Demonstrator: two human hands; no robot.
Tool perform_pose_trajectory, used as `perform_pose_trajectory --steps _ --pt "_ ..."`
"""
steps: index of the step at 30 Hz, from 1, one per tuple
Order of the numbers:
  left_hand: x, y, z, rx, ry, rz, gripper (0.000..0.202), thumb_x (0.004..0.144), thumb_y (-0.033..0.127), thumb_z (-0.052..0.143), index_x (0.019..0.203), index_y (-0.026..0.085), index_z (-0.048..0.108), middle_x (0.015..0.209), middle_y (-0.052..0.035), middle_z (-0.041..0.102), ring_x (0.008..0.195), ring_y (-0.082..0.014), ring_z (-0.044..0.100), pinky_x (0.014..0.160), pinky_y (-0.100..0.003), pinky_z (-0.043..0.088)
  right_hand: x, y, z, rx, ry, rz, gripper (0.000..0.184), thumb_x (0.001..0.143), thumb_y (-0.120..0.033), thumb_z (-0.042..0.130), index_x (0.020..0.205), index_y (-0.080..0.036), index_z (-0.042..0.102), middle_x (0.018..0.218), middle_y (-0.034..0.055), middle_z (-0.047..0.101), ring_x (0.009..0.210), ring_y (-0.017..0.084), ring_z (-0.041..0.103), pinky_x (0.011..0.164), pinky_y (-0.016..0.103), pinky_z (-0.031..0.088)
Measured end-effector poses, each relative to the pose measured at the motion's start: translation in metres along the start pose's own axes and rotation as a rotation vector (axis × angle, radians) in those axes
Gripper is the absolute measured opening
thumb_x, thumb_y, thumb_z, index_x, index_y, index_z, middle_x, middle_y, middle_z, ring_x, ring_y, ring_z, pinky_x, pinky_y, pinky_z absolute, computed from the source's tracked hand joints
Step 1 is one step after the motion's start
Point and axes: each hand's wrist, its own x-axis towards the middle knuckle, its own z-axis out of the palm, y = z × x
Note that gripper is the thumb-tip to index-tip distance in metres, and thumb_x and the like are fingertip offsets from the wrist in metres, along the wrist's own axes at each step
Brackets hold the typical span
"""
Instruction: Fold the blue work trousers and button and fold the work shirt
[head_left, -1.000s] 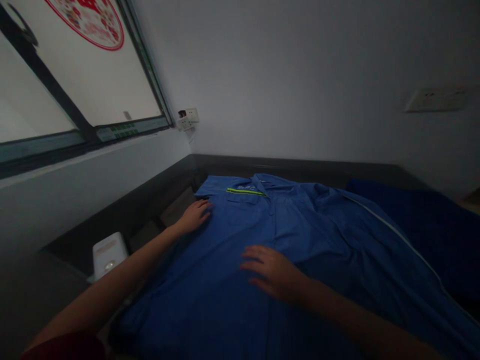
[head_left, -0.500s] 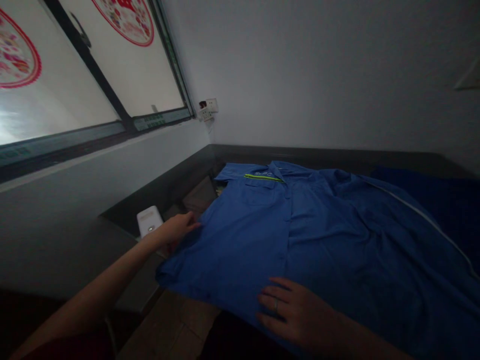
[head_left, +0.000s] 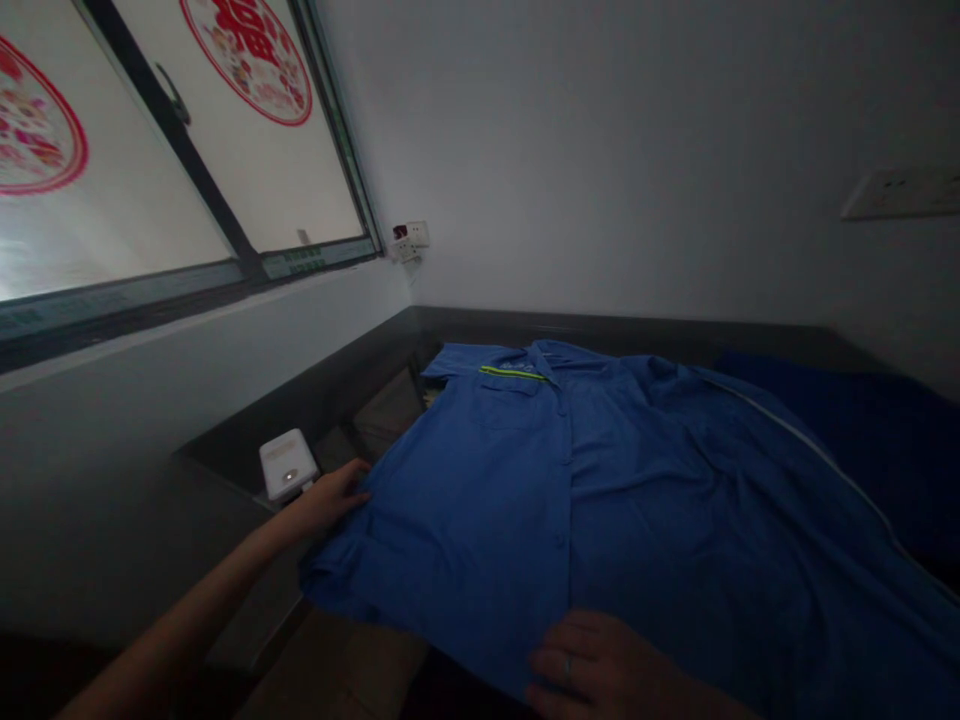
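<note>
A blue button-front shirt (head_left: 465,500) with short sleeves lies spread out, front side up. It has a chest pocket and a yellow-green stripe above it. My left hand (head_left: 337,495) is closed on the shirt's left side edge, with thumb and fingers at the fabric. Low on the front, near the button placket and bottom hem, my right hand (head_left: 592,665) has its fingers curled against the cloth. A ring shows on one finger. The fingertips of the right hand are partly hidden.
A white device (head_left: 287,465) sits on the dark surface's left corner, close to my left forearm. Dark blue cloth (head_left: 862,410) lies at the right. Wall sockets (head_left: 411,240) are in the back corner, beside a sliding window (head_left: 247,190) with red round stickers.
My left hand has slid toward me and left along the shirt's side edge. The right hand is nearer the hem, its fingers drawn together from a more spread pose. The view has shifted slightly.
</note>
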Motion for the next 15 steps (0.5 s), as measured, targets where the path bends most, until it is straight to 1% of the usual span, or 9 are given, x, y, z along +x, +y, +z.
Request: perform_pose_trajectory --steps 3,5,6,8,10,11,12,14,15 --pt "0.001 -0.005 -0.001 0.036 -0.035 -0.003 0.042 0.076 0.036 0.051 0.116 0.021 0.048 0.105 -0.0079 0.068 0.093 -0.0232 0.066 0.082 -0.032 0.050 -0.002 0.002 0.012 -0.003 -0.015 -0.020 0.011 0.094 -0.019 0.054 0.089 -0.020 0.064 0.072 -0.0012 0.066 0.065 0.013 0.057 0.056 0.026 0.041" --pt "0.003 -0.007 0.000 0.080 -0.032 -0.004 0.048 0.077 0.036 0.051 0.122 0.021 0.046 0.107 -0.0098 0.067 0.094 -0.0249 0.066 0.083 -0.034 0.049 -0.002 0.003 0.011 0.013 -0.029 -0.028 0.012 0.094 -0.022 0.055 0.086 -0.022 0.064 0.074 -0.0023 0.065 0.065 0.013 0.056 0.056 0.026 0.040" --pt "0.003 -0.006 0.000 0.111 -0.006 0.001 0.051 0.077 0.036 0.051 0.124 0.021 0.045 0.111 -0.0112 0.066 0.096 -0.0261 0.065 0.085 -0.036 0.049 -0.002 0.004 0.008 0.023 -0.031 -0.021 0.013 0.094 -0.025 0.055 0.085 -0.022 0.064 0.076 -0.0022 0.065 0.067 0.013 0.056 0.056 0.026 0.040" --pt "0.002 -0.001 0.000 0.185 0.099 0.038 0.054 0.077 0.038 0.052 0.127 0.021 0.045 0.118 -0.0134 0.062 0.102 -0.0285 0.062 0.090 -0.038 0.046 -0.001 0.006 -0.003 0.053 -0.023 0.031 0.016 0.094 -0.033 0.055 0.085 -0.022 0.064 0.084 0.0000 0.067 0.074 0.015 0.057 0.061 0.027 0.043" --pt "-0.003 0.011 0.000 0.230 0.190 0.110 0.049 0.078 0.041 0.050 0.124 0.021 0.049 0.121 -0.0136 0.058 0.105 -0.0291 0.060 0.094 -0.039 0.044 -0.001 0.013 -0.017 0.090 -0.025 0.139 0.019 0.094 -0.037 0.054 0.093 -0.021 0.066 0.096 0.0046 0.067 0.085 0.017 0.059 0.072 0.029 0.047" --pt "-0.008 0.017 0.001 0.225 0.183 0.155 0.044 0.080 0.044 0.048 0.118 0.022 0.053 0.118 -0.0127 0.059 0.103 -0.0283 0.060 0.094 -0.038 0.044 -0.001 0.017 -0.023 0.101 -0.028 0.202 0.020 0.094 -0.036 0.054 0.098 -0.020 0.066 0.101 0.0070 0.066 0.092 0.019 0.059 0.077 0.031 0.047" --pt "-0.013 0.024 0.003 0.206 0.133 0.200 0.038 0.082 0.045 0.047 0.111 0.023 0.057 0.113 -0.0112 0.061 0.100 -0.0269 0.061 0.092 -0.036 0.044 -0.001 0.023 -0.027 0.104 -0.033 0.258 0.020 0.093 -0.034 0.054 0.102 -0.019 0.066 0.106 0.0088 0.066 0.097 0.021 0.059 0.082 0.034 0.048" --pt "-0.023 0.034 0.010 0.158 -0.043 0.270 0.029 0.084 0.046 0.046 0.096 0.024 0.060 0.100 -0.0080 0.065 0.091 -0.0244 0.063 0.085 -0.033 0.047 -0.003 0.035 -0.030 0.078 -0.074 0.374 0.021 0.092 -0.027 0.056 0.109 -0.019 0.065 0.115 0.0112 0.063 0.106 0.025 0.057 0.087 0.039 0.048" --pt "-0.028 0.036 0.014 0.146 -0.133 0.284 0.025 0.084 0.044 0.046 0.090 0.024 0.060 0.094 -0.0068 0.066 0.086 -0.0236 0.063 0.081 -0.032 0.048 -0.005 0.040 -0.029 0.062 -0.110 0.429 0.024 0.091 -0.026 0.058 0.113 -0.019 0.064 0.119 0.0120 0.062 0.110 0.026 0.055 0.089 0.042 0.048"
